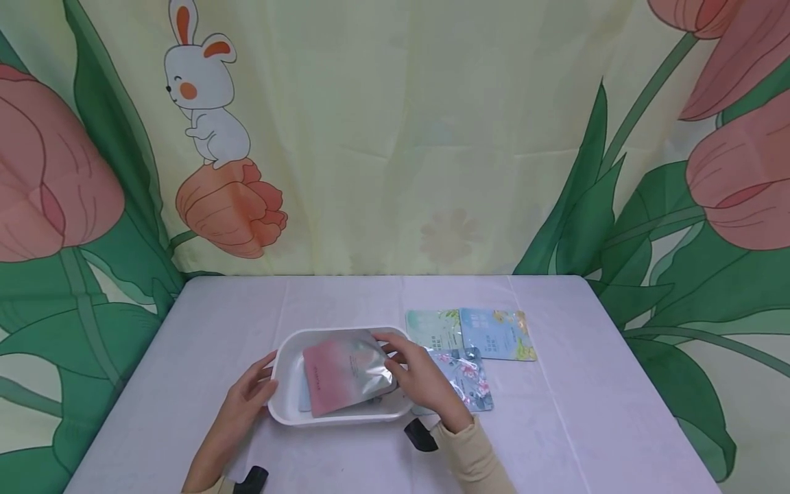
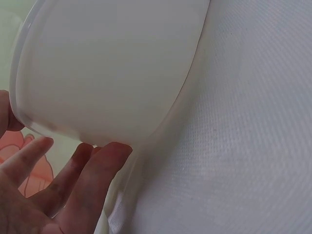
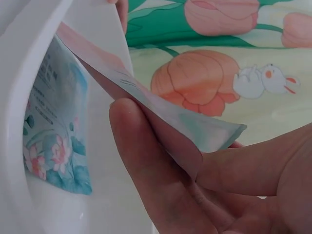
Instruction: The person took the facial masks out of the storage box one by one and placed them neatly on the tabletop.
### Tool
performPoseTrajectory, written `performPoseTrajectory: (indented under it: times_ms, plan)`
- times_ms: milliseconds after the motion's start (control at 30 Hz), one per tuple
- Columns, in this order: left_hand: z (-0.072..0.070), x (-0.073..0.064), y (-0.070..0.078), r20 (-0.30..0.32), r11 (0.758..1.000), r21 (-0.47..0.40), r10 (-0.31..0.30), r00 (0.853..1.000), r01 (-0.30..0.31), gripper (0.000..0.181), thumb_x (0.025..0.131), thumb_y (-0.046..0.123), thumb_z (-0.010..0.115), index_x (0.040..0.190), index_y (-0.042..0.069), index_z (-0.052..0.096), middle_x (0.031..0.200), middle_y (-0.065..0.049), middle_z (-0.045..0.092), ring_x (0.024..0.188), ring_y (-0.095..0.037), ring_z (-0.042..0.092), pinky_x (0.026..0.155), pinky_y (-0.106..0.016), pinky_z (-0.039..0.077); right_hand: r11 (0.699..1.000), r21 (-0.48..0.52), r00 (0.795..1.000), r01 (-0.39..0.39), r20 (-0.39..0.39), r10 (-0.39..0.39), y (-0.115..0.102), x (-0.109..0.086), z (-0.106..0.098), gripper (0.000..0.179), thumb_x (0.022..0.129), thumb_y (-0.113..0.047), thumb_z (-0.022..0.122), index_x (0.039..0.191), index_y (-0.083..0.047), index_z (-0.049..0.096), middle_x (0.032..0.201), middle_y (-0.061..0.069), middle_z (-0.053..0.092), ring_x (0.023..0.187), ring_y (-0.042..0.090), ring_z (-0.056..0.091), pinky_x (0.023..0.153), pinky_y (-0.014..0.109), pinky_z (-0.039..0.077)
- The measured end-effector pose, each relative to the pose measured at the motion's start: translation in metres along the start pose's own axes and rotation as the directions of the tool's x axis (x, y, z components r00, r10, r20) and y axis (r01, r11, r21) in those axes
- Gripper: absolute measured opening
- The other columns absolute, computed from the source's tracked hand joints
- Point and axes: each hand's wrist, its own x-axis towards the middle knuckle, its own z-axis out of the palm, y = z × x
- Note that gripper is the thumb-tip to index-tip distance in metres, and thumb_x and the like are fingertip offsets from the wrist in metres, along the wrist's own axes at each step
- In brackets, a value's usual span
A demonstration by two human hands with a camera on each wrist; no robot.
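Observation:
A pink and silver sheet mask packet [image 1: 345,374] is pinched at its right end by my right hand [image 1: 424,376]. In the right wrist view the packet slants down into the white plastic tray [image 1: 321,419], thumb on one face and fingers on the other. Below it, inside the tray, lies a blue packet with pink lotus flowers [image 3: 61,146], mostly covered in the head view. My left hand [image 1: 242,399] is at the tray's left end. In the left wrist view its fingertips [image 2: 117,148] touch the outer wall and rim, fingers spread rather than curled around it.
Right of the tray lie a green packet [image 1: 434,328], a light blue packet [image 1: 496,334] and a blue floral packet [image 1: 472,381], the last partly behind my right hand. A white cloth covers the table [image 1: 592,412]. Behind hangs a tulip-and-rabbit curtain [image 1: 395,137].

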Motion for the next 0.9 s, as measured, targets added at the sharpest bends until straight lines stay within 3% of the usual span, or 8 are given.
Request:
performPoseTrajectory:
  times_ms: [700,900]
  plan:
    - [0.000,0.003,-0.003,-0.009,1.000,0.001,-0.005,1.000,0.005,0.066,0.095,0.045,0.062,0.153,0.029,0.035,0.147,-0.015,0.047,0.132,-0.037,0.052,0.095,-0.043,0.056,0.999,0.007,0.999,-0.035,-0.016,0.035,0.003,-0.005,-0.020,0.050,0.095,0.008,0.056,0.142,-0.008,0.052,0.128,0.015,0.063,0.108,0.031,0.067,0.093,0.041,0.056]
    - [-0.001,0.003,-0.003,-0.004,1.000,-0.005,-0.003,1.000,0.003,0.062,0.097,0.041,0.062,0.152,0.029,0.036,0.146,-0.015,0.048,0.131,-0.037,0.053,0.095,-0.043,0.057,0.997,0.026,0.997,-0.078,-0.005,0.078,0.002,-0.008,-0.028,0.048,0.096,0.006,0.055,0.141,-0.009,0.052,0.126,0.017,0.063,0.111,0.035,0.066,0.083,0.034,0.058]
